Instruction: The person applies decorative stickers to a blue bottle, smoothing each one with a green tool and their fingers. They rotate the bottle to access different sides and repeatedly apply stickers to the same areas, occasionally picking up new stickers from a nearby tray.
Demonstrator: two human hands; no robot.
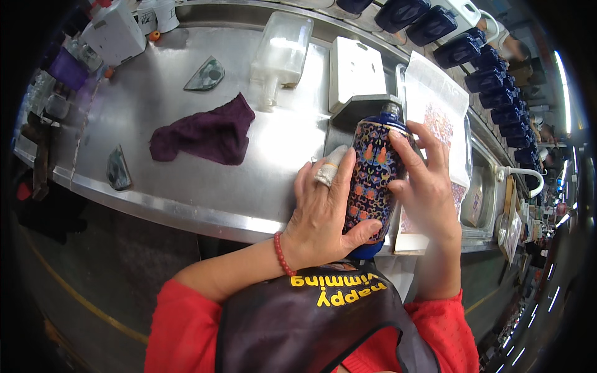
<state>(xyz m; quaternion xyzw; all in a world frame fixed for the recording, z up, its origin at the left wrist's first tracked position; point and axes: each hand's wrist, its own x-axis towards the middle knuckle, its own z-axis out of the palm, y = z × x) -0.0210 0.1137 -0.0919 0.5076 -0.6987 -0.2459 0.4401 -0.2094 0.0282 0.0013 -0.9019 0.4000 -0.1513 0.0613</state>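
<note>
Arms: covered to near the elbows by bright red fabric sleeves [183,323], finely dotted.
Torso: covered by a dark, smooth, black-edged apron [280,332], printed with yellow lettering [339,290].
Left wrist: encircled by a red round-beaded bracelet [282,255].
Finger: on the left hand [320,217], one is wrapped in an off-white cloth band [329,170].

Left hand [320,217] grips patterned bottle [371,177], thumb across lower front, wrap [331,166] on one finger. Right hand [430,193] has thumb and forefinger against bottle's right side. Bottle neck points away from person. Left of grip: purple cloth [208,133], two green shards [206,74] [118,169]. Beyond grip: clear bottle [285,46], white block [356,71]. Right of grip: printed sheet [432,81]. Farther right: row of blue bottles [460,50].
</note>
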